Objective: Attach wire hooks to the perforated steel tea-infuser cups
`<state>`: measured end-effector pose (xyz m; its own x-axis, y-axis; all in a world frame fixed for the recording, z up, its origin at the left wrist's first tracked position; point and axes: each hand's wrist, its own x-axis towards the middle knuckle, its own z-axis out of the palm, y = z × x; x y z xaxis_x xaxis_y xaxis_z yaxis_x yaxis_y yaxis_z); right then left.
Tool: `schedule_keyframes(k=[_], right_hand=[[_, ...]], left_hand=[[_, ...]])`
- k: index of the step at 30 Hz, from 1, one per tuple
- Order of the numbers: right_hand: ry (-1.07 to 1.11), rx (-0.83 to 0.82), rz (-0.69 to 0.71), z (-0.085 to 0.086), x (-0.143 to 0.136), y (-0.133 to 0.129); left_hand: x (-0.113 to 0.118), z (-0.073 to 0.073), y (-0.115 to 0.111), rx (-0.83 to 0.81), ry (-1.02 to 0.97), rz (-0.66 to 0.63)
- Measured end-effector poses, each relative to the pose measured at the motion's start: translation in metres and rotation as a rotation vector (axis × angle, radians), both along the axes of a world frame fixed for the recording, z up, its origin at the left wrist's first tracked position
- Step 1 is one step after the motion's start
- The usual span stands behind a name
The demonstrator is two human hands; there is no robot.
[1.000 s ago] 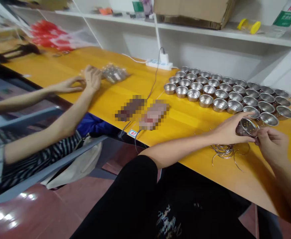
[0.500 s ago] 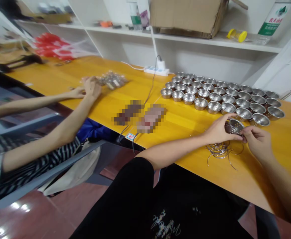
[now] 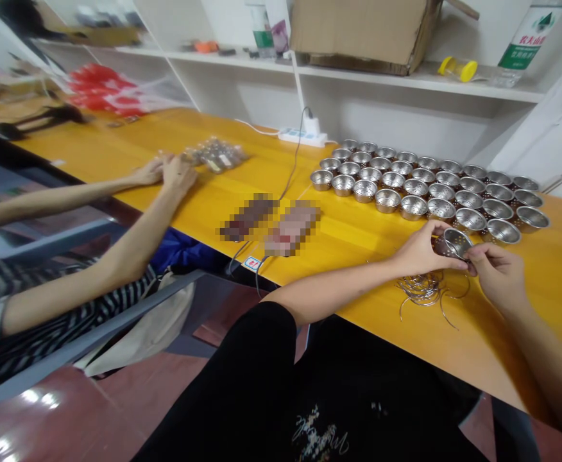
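Left hand (image 3: 423, 247) curls around the perforated cup (image 3: 455, 242), seemingly to steady it for the right hand (image 3: 500, 273), pinched closed at its rim, what it grips unclear

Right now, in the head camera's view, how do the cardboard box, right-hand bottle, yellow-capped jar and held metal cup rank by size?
1. Cardboard box
2. Right-hand bottle
Unranked: yellow-capped jar and held metal cup; they look alike, and the cup is nearer.
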<state>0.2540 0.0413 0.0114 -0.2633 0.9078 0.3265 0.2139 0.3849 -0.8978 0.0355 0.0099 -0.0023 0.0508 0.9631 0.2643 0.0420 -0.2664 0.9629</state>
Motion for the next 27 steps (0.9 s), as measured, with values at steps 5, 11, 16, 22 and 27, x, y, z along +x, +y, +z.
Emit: schedule_keyframes(k=[5, 11, 16, 22, 27], right_hand=[[0.014, -0.035, 0.002, 0.0055, -0.0014, -0.0039], [0.012, -0.023, 0.001, 0.0035, -0.0009, -0.0032], [0.008, -0.03, 0.0, 0.0043, -0.0009, -0.004], [-0.009, -0.014, 0.006, 0.006, 0.0002, -0.0052], [-0.014, -0.017, 0.015, 0.0064, 0.0012, -0.0045]], left_hand=[[0.0006, -0.0042, 0.0026, 0.013, -0.025, -0.016], [-0.0006, -0.0046, 0.005, 0.013, -0.022, -0.033], [-0.0016, -0.0009, 0.0036, -0.008, -0.012, -0.048], [-0.0029, 0.0042, 0.0018, -0.039, -0.01, -0.06], [-0.0024, 0.0045, 0.0019, -0.031, 0.005, -0.062]])
